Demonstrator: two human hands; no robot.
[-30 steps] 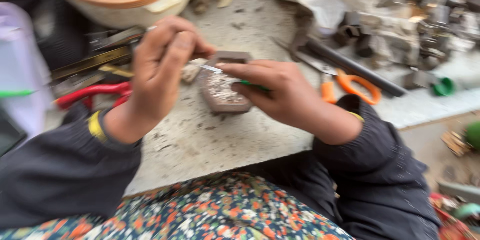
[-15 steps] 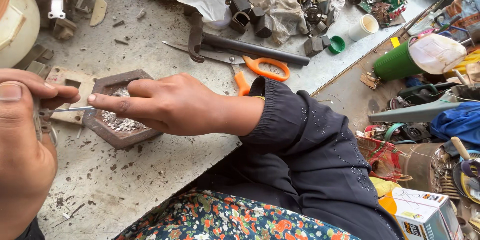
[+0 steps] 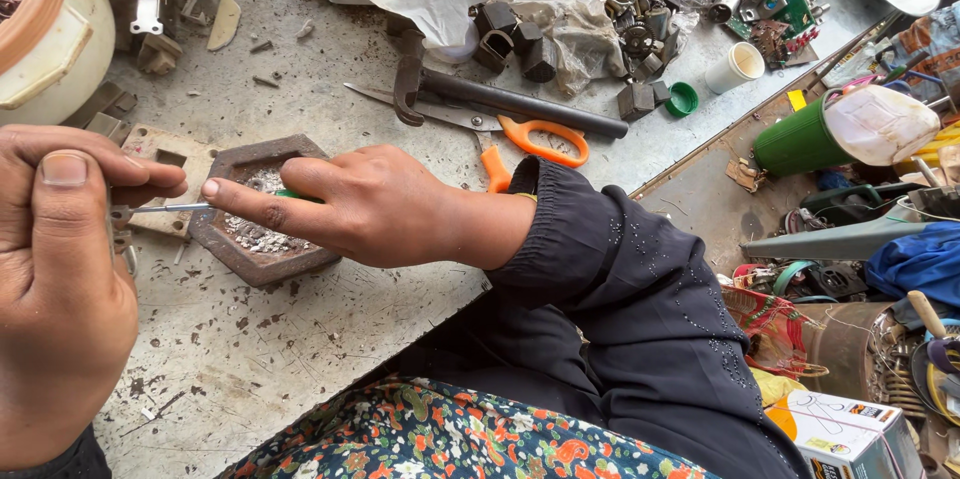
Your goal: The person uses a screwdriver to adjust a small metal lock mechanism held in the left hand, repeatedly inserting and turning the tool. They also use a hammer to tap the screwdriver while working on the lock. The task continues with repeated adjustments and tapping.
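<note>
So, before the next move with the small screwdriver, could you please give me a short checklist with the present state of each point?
1. Right hand grips the small screwdriver, forefinger along its shaft: ok.
2. Left hand pinches something at the screwdriver tip: cannot tell what, the fingers hide it.
3. Hexagonal metal dish lies flat on the workbench, under the right hand: ok.
4. Silvery bits stay inside the dish: ok, though chips also lie around it.
5. Orange-handled scissors lie open right beside the right wrist: not ok.
6. Hammer lies apart from both hands: ok.
</note>
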